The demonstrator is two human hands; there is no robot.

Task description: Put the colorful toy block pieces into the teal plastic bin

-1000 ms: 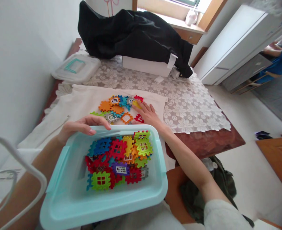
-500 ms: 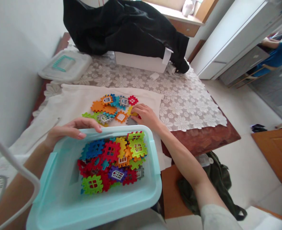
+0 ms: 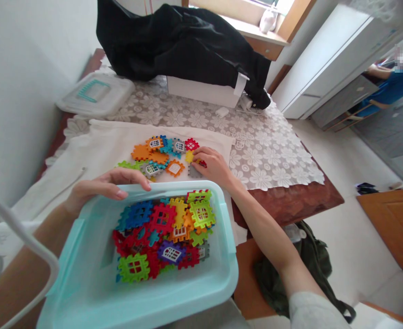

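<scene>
A light blue plastic bin [image 3: 201, 292] sits tilted in front of me, holding a heap of toothed window-pattern building tiles [image 3: 165, 235] in red, green, blue, yellow and purple. My left hand [image 3: 107, 186] curls over the bin's far rim and grips it. My right hand [image 3: 212, 165] rests on the white cloth [image 3: 102, 146] beyond the bin, fingers curled round red, yellow and grey tiles. A loose pile of tiles [image 3: 160, 153] in orange, blue and green lies just left of that hand.
The bin's lid [image 3: 96, 93] lies at the table's far left. A black garment [image 3: 184, 45] drapes over a white box [image 3: 204, 93] at the back. A dark green bag [image 3: 290, 269] lies on the floor to the right. A person in blue sits far right.
My right hand went from flat and spread on the tiles to curled round a few of them, drawing back slightly toward the bin. The left hand kept its hold on the rim.
</scene>
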